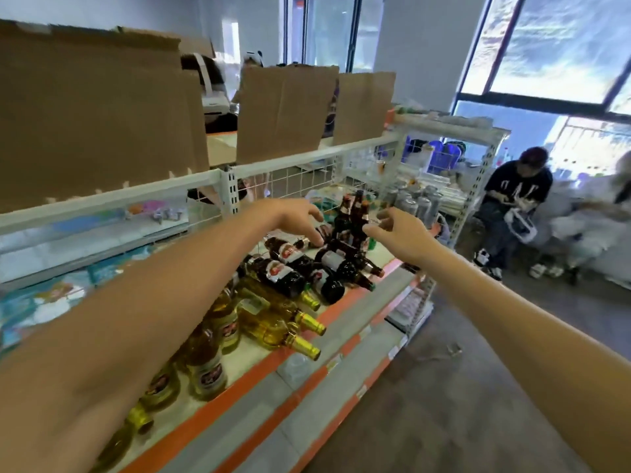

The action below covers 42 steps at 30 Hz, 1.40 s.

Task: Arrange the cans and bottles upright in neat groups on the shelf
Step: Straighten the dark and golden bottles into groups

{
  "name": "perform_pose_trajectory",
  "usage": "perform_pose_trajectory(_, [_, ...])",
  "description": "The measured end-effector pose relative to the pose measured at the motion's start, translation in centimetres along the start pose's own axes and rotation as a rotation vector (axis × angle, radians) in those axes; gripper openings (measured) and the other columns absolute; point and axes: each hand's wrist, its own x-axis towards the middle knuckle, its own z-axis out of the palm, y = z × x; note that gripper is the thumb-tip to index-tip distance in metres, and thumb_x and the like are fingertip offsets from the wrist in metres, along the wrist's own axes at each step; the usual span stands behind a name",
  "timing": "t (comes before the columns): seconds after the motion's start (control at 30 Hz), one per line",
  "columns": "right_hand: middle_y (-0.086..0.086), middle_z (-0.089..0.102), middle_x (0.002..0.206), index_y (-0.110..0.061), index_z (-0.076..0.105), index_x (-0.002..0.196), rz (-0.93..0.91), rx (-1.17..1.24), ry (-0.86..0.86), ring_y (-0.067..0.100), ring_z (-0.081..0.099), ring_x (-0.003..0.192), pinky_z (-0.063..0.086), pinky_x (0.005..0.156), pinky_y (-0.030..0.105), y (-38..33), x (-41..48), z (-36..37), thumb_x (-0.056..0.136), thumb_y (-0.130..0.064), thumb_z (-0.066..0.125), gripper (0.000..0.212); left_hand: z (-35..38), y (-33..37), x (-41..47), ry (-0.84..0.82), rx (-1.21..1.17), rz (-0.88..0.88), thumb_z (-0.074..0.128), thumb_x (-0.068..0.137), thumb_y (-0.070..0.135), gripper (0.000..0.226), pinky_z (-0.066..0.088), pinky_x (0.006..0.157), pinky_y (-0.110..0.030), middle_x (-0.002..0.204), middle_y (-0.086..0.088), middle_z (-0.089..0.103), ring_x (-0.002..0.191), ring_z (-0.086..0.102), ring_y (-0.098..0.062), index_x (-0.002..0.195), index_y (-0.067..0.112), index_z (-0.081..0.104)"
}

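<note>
Left grip (295, 216) spread, fingertips down at a lying brown bottle (286, 250); right grip (397, 230) loosely curled, empty, just beside the standing bottles (355, 216). Most bottles lie heaped on the shelf (345, 302) near its front lip. Pulling one out could roll neighbours off; a stray wrist may topple the standers

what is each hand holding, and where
Nothing clearly: left hand reaches down to a lying brown bottle, right hand hangs empty by the upright bottles.
</note>
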Motion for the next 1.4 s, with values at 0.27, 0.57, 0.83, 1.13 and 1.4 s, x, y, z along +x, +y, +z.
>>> perform_pose_trajectory(0.27, [0.009,0.06,0.13,-0.01,0.046,0.14,0.095,-0.005,0.028,0.025,0.058,0.116,0.046,0.1,0.036,6.7,3.9,-1.5,0.092,-0.054,0.058,0.066,0.0,3.6,9.5,-0.039,0.029,0.062,0.073,0.084,0.043,0.072,0.033,0.115,-0.048,0.152,-0.002,0.042,0.137,0.041,-0.024,0.147,0.027,0.041])
perform_pose_trajectory(0.57, [0.002,0.061,0.125,-0.012,0.05,0.136,0.097,0.003,0.013,0.021,0.059,0.111,0.048,0.097,0.037,16.1,12.2,-4.0,0.087,-0.062,0.057,0.07,0.7,9.0,21.9,-0.043,0.018,0.051,0.072,0.088,0.034,0.07,0.037,0.111,-0.04,0.149,-0.005,0.043,0.133,0.045,-0.025,0.149,0.019,0.04])
perform_pose_trajectory(0.83, [0.007,0.058,0.128,-0.009,0.045,0.141,0.057,0.014,-0.078,0.024,0.056,0.112,0.042,0.086,0.029,25.4,20.5,-4.7,0.094,-0.049,0.058,0.063,1.6,12.5,33.0,0.008,0.008,-0.03,0.074,0.085,0.035,0.074,0.038,0.112,-0.044,0.149,-0.005,0.043,0.131,0.047,-0.025,0.148,0.02,0.04])
perform_pose_trajectory(1.13, [0.01,0.061,0.127,-0.005,0.047,0.141,0.042,0.033,-0.148,0.025,0.059,0.112,0.039,0.083,0.026,30.0,30.9,-1.9,0.092,-0.049,0.061,0.067,0.8,10.8,43.7,0.026,-0.043,-0.102,0.074,0.086,0.03,0.068,0.045,0.105,-0.043,0.148,-0.007,0.044,0.127,0.05,-0.027,0.146,0.019,0.043])
perform_pose_trajectory(1.4, [0.007,0.061,0.113,-0.005,0.053,0.131,0.024,0.055,-0.209,0.019,0.055,0.094,0.037,0.077,0.025,32.2,41.5,2.9,0.091,-0.049,0.062,0.061,-1.3,7.0,54.0,0.029,-0.033,-0.134,0.073,0.087,0.029,0.065,0.041,0.105,-0.038,0.146,-0.008,0.048,0.129,0.049,-0.026,0.145,0.015,0.046])
